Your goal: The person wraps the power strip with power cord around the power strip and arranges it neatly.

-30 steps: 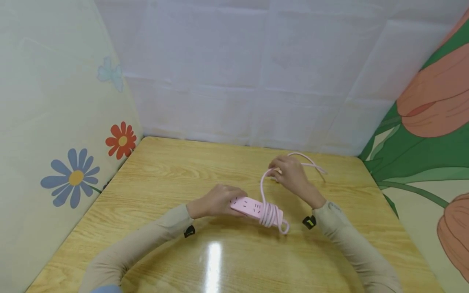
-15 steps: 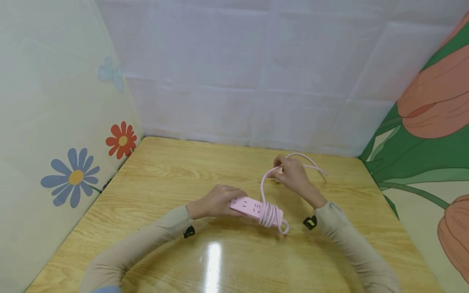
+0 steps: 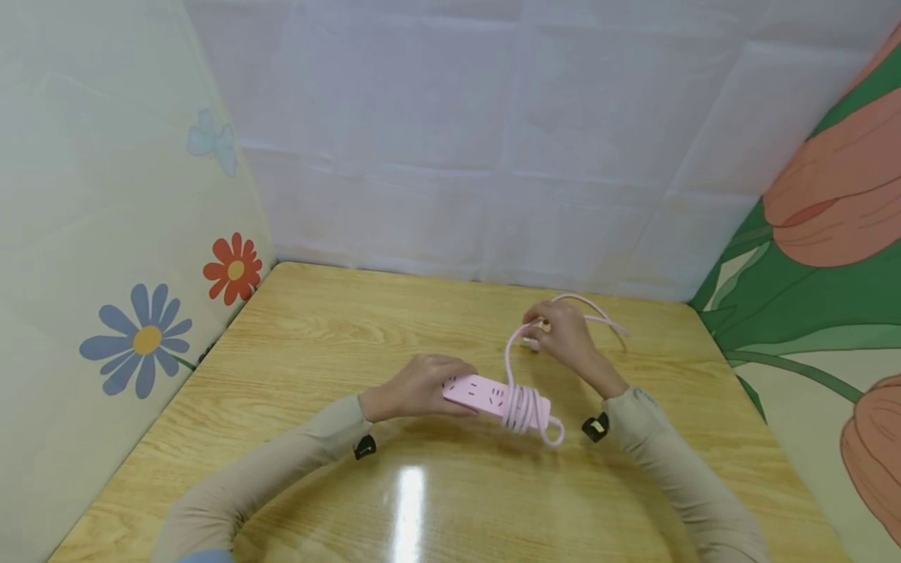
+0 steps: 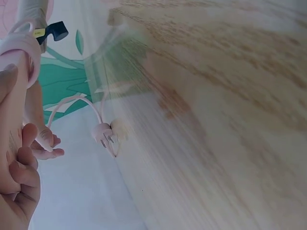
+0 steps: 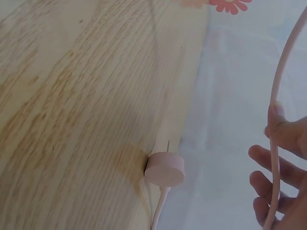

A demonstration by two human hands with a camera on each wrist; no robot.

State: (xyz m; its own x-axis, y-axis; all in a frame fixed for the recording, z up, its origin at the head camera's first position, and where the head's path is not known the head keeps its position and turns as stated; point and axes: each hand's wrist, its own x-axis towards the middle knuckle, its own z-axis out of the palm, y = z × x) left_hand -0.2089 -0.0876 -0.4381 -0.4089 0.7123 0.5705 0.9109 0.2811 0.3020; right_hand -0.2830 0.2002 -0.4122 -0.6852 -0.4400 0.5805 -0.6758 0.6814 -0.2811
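My left hand (image 3: 422,387) grips the left end of a pink power strip (image 3: 479,392), held over the table with its sockets facing up. Several turns of pink cord (image 3: 521,410) are wound round the strip's right end, and a small loop sticks out past it. From the turns a length of cord (image 5: 277,81) rises to my right hand (image 3: 563,332), which holds it between thumb and fingers. The pink plug (image 5: 165,170) stands on the table below that hand; its metal pins (image 4: 110,139) show in the left wrist view.
Beyond the right hand, a slack bend of cord (image 3: 605,317) lies toward the back right of the wooden table (image 3: 338,328). A white cloth backdrop (image 3: 422,156) meets the rear edge, with flower-printed sheets (image 3: 134,234) at both sides.
The power strip's wound end has shifted slightly to the right. My right hand has moved a little rightward with the cord, and the plug shows more clearly beneath it.
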